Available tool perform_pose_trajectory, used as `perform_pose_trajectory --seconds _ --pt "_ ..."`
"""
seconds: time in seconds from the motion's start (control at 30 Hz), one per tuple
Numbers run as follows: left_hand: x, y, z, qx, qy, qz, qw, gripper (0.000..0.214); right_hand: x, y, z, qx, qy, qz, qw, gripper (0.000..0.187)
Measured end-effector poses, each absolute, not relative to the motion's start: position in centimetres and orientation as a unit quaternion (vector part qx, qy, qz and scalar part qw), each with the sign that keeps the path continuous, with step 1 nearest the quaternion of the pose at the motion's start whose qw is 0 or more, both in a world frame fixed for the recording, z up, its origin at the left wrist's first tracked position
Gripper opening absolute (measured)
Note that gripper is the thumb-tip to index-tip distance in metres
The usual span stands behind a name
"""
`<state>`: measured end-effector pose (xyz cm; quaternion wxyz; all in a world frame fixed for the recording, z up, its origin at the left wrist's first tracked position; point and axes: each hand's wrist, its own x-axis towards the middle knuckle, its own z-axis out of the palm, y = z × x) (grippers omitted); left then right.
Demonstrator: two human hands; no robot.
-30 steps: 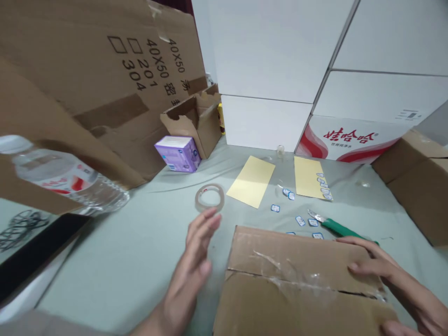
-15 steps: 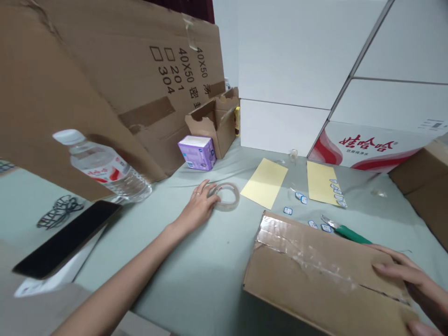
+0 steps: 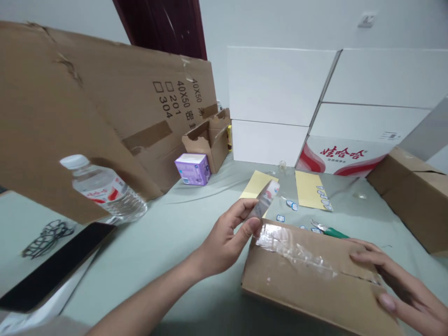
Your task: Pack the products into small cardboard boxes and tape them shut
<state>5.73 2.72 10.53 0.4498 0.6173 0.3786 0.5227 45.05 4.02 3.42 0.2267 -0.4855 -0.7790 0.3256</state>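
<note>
My left hand (image 3: pixel 224 238) pinches a roll of clear tape (image 3: pixel 264 200) between thumb and fingers. The roll is raised off the table and seen nearly edge-on, just over the left end of a brown cardboard box (image 3: pixel 315 284). Clear tape with a wrinkled shine runs along the seam on the box's top. At the right end of this box, my right hand (image 3: pixel 402 280) grips it, thumb and fingers spread over its surface. Behind the box lies a green-handled utility knife (image 3: pixel 332 232), close to my right fingertips and partly hidden by the box.
Yellow paper sheets (image 3: pixel 312 190) and small blue-edged stickers (image 3: pixel 280 218) lie behind the box. A water bottle (image 3: pixel 105 189), a dark flat slab (image 3: pixel 52 266) and a purple pack (image 3: pixel 192 169) are at left. Big cartons (image 3: pixel 273 84) wall the back; another box (image 3: pixel 413 200) stands right.
My left hand has picked the tape roll up from the table and brought it right, to the box's left end. My right hand stays on the box. The view has tilted up.
</note>
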Motion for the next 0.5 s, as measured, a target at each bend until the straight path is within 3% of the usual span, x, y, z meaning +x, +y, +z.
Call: perform_pose_trajectory --seconds 0.27,0.5 --pt "10.2 2.0 12.1 0.482 0.264 0.538 0.639 0.034 42.8 3.4 5.5 -0.458 -0.772 0.351 0.268 0.043" --pt "11.2 2.0 10.6 0.456 0.256 0.521 0.675 0.031 41.6 3.6 6.6 -0.454 -0.767 0.358 0.277 0.04"
